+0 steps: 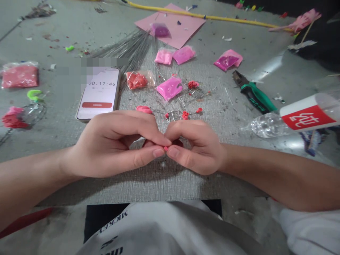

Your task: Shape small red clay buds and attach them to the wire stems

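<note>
Between my fingertips is a tiny coral-red piece of modelling clay (166, 148). My left hand (119, 145) pinches it from the left with thumb and forefinger. From the other side, the thumb and forefinger of my right hand (196, 147) press on it, and the fingertips nearly meet. Just beyond my hands lie bent wire pieces with red clay bits (185, 115) and a larger pink-red clay lump (143, 109). An opened packet of magenta clay (169, 88) and a bag of red clay (136, 80) are farther back.
A phone (99, 94) showing a timer lies at left. Green-handled pliers (255, 94) and a plastic bottle (305, 113) lie at right. Behind are thin wires (127, 51), a pink sheet (183, 32) and a yellow cable (170, 11). A wire-and-clay piece (16, 117) rests far left.
</note>
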Motion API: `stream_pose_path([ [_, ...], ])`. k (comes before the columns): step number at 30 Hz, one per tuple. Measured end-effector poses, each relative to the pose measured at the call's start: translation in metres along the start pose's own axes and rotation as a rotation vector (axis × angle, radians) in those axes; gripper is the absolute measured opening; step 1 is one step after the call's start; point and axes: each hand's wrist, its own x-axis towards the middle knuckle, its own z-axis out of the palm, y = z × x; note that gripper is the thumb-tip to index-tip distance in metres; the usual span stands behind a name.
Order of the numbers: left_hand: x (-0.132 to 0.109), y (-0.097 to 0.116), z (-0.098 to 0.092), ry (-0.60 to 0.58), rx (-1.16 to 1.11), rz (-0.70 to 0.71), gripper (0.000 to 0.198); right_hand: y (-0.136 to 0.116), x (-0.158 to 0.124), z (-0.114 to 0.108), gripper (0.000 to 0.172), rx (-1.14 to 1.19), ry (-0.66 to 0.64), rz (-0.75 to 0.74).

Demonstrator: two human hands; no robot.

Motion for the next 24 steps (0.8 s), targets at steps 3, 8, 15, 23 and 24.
stream_pose_path([
  [3,-0.0006,-0.0012,-0.0008,0.000,0.021,-0.010,0.017,0.0004,-0.0001,-0.0002,0.011,0.005,0.001,0.000],
  [8,-0.0016,-0.0005,0.0006,0.024,0.040,-0.011,0.015,-0.0002,-0.0004,0.0012,0.019,-0.017,0.038,0.007],
  [15,-0.0067,0.0024,0.0017,0.052,0.079,-0.084,0.019,-0.0015,-0.0013,0.0018,0.021,-0.003,0.041,0.044],
  [23,-0.0065,0.0009,0.0012,0.060,0.071,-0.085,0.010,-0.0012,0.0014,-0.0033,0.021,0.011,-0.073,0.059],
  [24,-0.0070,0.0014,0.0014,0.063,0.077,-0.107,0.011,-0.0016,0.0019,-0.0042,0.023,0.007,-0.096,0.059],
])
